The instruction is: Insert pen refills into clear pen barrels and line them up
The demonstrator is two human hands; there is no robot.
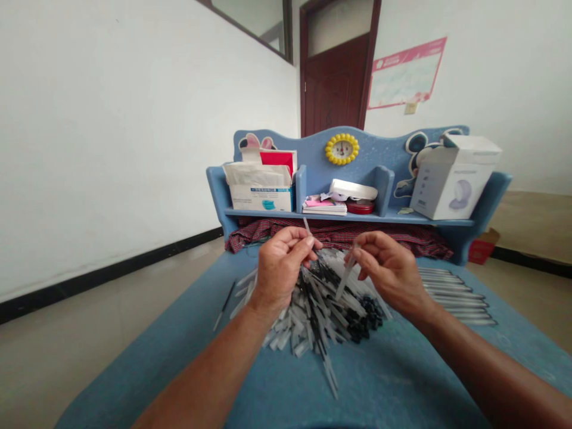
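My left hand [286, 262] pinches a thin pen refill [306, 226], its pale end sticking up above the thumb and forefinger. Opposite it, my right hand [386, 268] grips a translucent pen barrel [345, 279] between thumb and fingers, slanting down to the left. The two parts are apart. Beneath both hands lies a heap of clear pen barrels [286, 325], mixed with dark refills [318, 333]. Small black pen caps [364, 322] are bunched at the heap's right side.
Several pens [460, 298] lie in a row on the blue table [179, 363], right of my hand. One dark refill [224, 305] lies alone at left. Behind stands a blue shelf [308, 170] with a mask box [263, 198], a white carton [456, 179] and checked cloth [263, 229] below.
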